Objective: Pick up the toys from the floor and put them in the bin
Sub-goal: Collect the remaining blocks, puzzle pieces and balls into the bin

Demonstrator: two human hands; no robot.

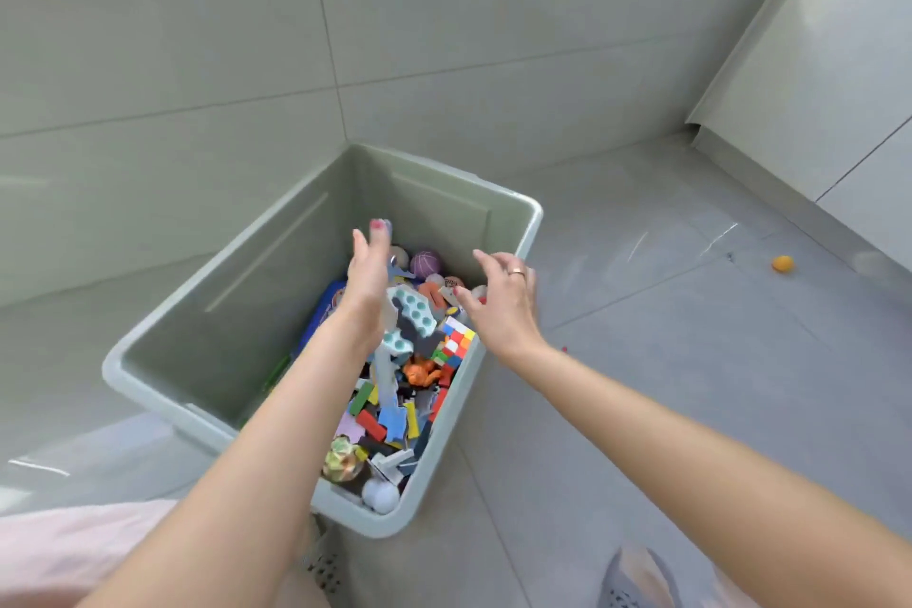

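A pale green plastic bin stands on the grey tiled floor, tilted in view. Inside lies a heap of toys: coloured blocks, a colour cube, teal studded bricks, a purple ball, an orange figure and a white ball. My left hand hovers over the bin, fingers stretched out, holding nothing. Over the bin's right rim is my right hand, fingers spread and loosely curled, empty. A small orange ball lies on the floor at the far right.
A tiled wall rises behind the bin. A white cabinet runs along the right side. A tiny red piece lies on the floor beside my right wrist. My grey slipper shows at the bottom edge.
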